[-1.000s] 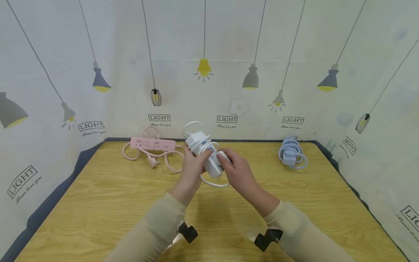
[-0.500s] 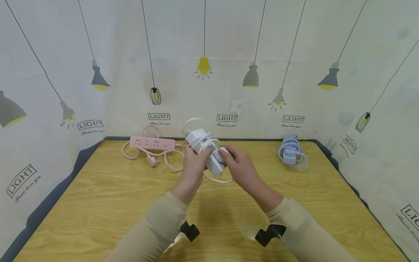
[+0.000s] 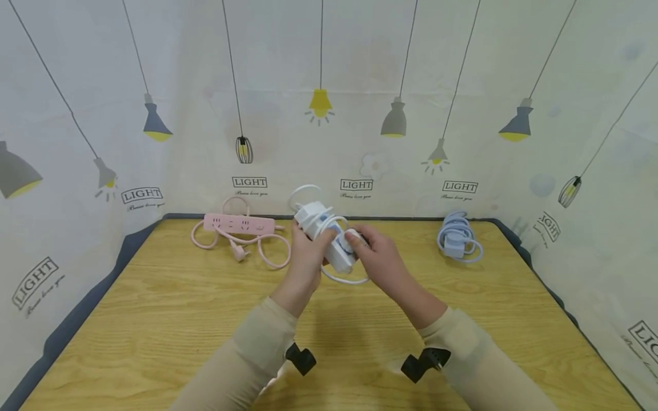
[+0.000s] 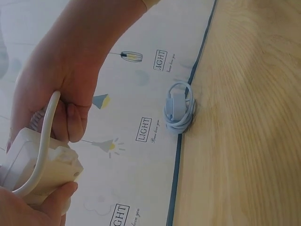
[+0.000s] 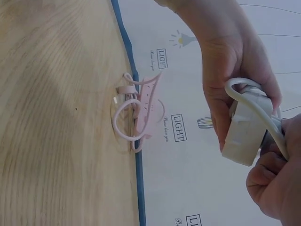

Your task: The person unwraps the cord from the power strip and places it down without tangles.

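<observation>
A white power strip point(image 3: 339, 257) with blue socket faces is held tilted above the table in the head view, its white cord looped around it. My left hand point(image 3: 307, 260) grips its left side, the thumb across the top. With thumb and fingers, my right hand point(image 3: 382, 257) pinches a white plug point(image 3: 352, 238) against the strip's lower right part. In the left wrist view the strip point(image 4: 47, 174) lies between both hands, the cord point(image 4: 45, 136) arching over it. The strip's end point(image 5: 244, 136) shows in the right wrist view; the contact under the right fingers is hidden.
A pink power strip point(image 3: 239, 224) with its cord and plug point(image 3: 239, 252) lies at the table's back left. A coiled blue cord with its block point(image 3: 454, 244) is at the back right. Behind the wooden table point(image 3: 205, 319) stands a lamp-printed backdrop.
Both hands have moved slightly up and to the right with the white strip between them. The right hand keeps its pinch on the plug. The pink and blue items have not moved.
</observation>
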`<state>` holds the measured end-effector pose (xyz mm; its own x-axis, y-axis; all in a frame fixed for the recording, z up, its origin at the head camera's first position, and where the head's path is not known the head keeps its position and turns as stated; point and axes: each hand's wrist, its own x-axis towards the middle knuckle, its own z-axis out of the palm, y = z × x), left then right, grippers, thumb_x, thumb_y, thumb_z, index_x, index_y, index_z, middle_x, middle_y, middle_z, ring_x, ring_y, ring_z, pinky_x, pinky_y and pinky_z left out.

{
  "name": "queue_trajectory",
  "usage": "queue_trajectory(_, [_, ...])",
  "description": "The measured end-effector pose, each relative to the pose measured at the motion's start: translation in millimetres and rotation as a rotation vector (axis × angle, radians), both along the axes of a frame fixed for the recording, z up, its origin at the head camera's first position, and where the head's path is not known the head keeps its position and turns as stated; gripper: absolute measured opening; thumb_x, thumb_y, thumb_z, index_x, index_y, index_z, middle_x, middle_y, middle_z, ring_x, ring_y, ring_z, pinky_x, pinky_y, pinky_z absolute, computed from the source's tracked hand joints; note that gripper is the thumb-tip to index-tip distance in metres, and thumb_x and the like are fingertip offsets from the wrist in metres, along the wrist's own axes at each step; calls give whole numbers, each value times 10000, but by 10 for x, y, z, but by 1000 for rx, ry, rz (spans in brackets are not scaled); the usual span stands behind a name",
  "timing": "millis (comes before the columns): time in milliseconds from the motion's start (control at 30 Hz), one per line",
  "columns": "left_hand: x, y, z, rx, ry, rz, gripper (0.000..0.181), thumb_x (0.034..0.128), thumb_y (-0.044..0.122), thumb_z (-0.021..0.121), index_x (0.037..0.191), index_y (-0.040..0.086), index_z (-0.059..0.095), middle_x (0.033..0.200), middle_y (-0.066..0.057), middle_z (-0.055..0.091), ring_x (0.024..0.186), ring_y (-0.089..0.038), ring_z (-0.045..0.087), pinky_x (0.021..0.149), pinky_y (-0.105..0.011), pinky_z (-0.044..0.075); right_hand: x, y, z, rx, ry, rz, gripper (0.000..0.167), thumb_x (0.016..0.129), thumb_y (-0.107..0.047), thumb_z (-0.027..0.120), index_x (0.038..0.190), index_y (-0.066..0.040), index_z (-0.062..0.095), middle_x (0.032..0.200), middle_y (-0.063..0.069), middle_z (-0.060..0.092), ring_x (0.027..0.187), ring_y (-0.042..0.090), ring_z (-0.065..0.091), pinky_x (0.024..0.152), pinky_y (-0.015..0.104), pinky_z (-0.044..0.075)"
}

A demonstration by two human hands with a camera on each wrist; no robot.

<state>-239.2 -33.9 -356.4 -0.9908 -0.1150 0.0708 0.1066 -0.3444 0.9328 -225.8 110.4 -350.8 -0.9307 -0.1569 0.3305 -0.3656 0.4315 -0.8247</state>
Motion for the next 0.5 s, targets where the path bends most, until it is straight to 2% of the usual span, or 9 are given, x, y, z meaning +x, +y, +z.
queue_trajectory(167, [-3,3,10,-15,-13,-13,745,828,7,649,1446,111,246,1272,-200,492,1071,-365,585,806,-458,559,-13,11,23,3,-3,6,292,1006,-271,555,1158,-46,662,990,89,683,869,212,622,743,361,534])
queue_trajectory(400, [37,46,32,56,4,39,759,826,-24,637,1448,147,237,1270,-185,486,1085,-357,578,787,-466,565,7,-13,0,-52,-25,-13,319,1015,-314,532,1150,-46,641,974,80,671,854,207,622,724,355,545])
queue_trajectory(500, [40,55,37,57,24,42,768,825,-29,636,1454,140,229,1272,-185,482,1093,-353,573,794,-460,563,12,-11,-7,-57,-7,-24,324,1014,-333,532,1139,-56,644,951,70,670,830,197,620,705,341,543])
